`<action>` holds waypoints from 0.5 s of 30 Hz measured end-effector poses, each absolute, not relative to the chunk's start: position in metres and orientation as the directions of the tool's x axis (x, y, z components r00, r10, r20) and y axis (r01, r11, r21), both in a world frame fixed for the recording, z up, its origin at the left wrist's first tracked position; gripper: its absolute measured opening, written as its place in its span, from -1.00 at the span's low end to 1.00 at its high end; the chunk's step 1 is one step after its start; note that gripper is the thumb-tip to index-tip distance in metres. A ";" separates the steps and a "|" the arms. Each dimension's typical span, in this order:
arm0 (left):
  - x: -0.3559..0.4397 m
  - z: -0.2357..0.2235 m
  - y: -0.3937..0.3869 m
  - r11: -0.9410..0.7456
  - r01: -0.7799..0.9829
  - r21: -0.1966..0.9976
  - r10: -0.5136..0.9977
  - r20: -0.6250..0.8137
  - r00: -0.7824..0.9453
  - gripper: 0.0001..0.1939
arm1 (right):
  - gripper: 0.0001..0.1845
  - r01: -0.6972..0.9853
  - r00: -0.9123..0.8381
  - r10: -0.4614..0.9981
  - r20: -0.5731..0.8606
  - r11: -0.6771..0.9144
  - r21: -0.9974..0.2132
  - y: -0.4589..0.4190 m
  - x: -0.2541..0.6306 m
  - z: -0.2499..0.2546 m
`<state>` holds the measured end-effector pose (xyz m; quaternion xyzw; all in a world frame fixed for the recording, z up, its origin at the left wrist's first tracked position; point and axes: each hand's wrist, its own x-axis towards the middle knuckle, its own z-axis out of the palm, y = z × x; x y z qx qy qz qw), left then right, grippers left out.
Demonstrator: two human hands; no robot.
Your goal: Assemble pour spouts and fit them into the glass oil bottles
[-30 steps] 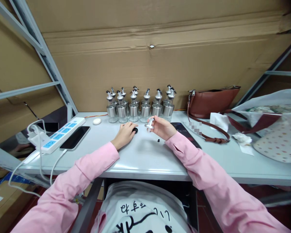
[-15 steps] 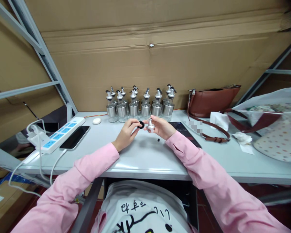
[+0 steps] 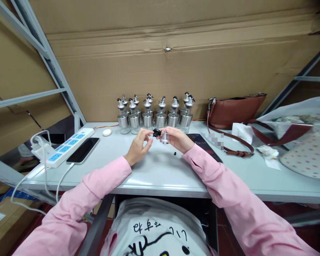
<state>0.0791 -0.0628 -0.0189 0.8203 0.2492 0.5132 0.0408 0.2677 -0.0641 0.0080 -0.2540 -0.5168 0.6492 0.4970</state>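
Note:
A small black ribbed stopper [image 3: 156, 133] is between the fingertips of my two hands, above the table. My left hand [image 3: 138, 146] has its index fingertip against the stopper's left side, and its thumb sits a little lower, slightly apart from it. In my right hand [image 3: 178, 138] is a silvery pourer spout [image 3: 164, 137], pinched between thumb and fingers and close beside the stopper. Whether the two parts touch is hard to see. A tiny black cap [image 3: 175, 153] lies on the table just below my right hand.
Several glass-and-steel oil bottles [image 3: 147, 119] with pourers stand in rows at the back. A power strip [image 3: 69, 147], a phone [image 3: 83, 150] and a white round object [image 3: 107, 132] lie left. Rightward are another phone [image 3: 202, 145], a brown bag [image 3: 234, 112] and crumpled tissue [image 3: 268, 153].
The black stopper has turned from a ring-like view to its ribbed side and moved slightly up. My left thumb has opened away from it; the pourer spout has tilted in my right hand.

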 end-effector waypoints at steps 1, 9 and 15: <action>0.079 -0.020 -0.062 -0.857 0.366 0.363 0.487 0.802 0.346 -0.80 | -0.67 -0.382 -0.376 0.906 0.195 0.040 -0.923 -0.064 0.268 0.008; 0.079 -0.025 -0.059 -0.768 0.348 0.538 0.636 0.706 0.312 -0.84 | -0.71 -0.339 -0.412 0.875 0.254 0.112 -0.934 -0.068 0.267 0.009; 0.078 -0.024 -0.061 -0.809 0.285 0.513 0.586 0.737 0.336 -0.85 | -0.73 -0.315 -0.411 0.868 0.279 0.152 -0.937 -0.069 0.268 0.009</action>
